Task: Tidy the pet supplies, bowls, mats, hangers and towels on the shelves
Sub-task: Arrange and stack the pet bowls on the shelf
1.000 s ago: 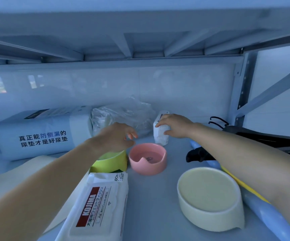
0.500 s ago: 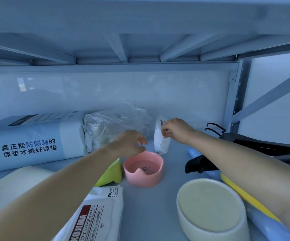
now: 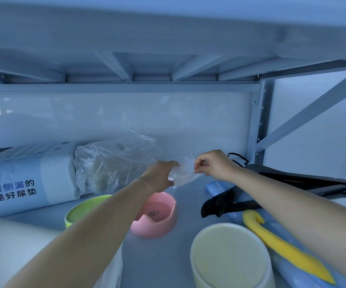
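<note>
A small white plastic-wrapped packet (image 3: 183,173) is lifted above the shelf near the back wall. My right hand (image 3: 213,165) pinches its right edge. My left hand (image 3: 161,173) grips its left side from below. Beneath my left forearm stand a pink bowl (image 3: 157,215) with a fishbone mark and a green bowl (image 3: 82,208). A cream bowl (image 3: 230,256) sits at the front right. Black hangers (image 3: 282,183) lie at the right, over a blue mat (image 3: 215,188) and a yellow hanger (image 3: 282,246).
A large white-and-blue pad pack (image 3: 26,183) lies at the left, with a crumpled clear plastic bag (image 3: 114,163) beside it. A white roll (image 3: 12,256) fills the front left. The upper shelf (image 3: 168,48) hangs low overhead; a metal post (image 3: 259,121) stands at the right.
My left hand moved from above the pink bowl up to the packet and took hold of it. The packet rose and tilted between both hands. The view shifted upward.
</note>
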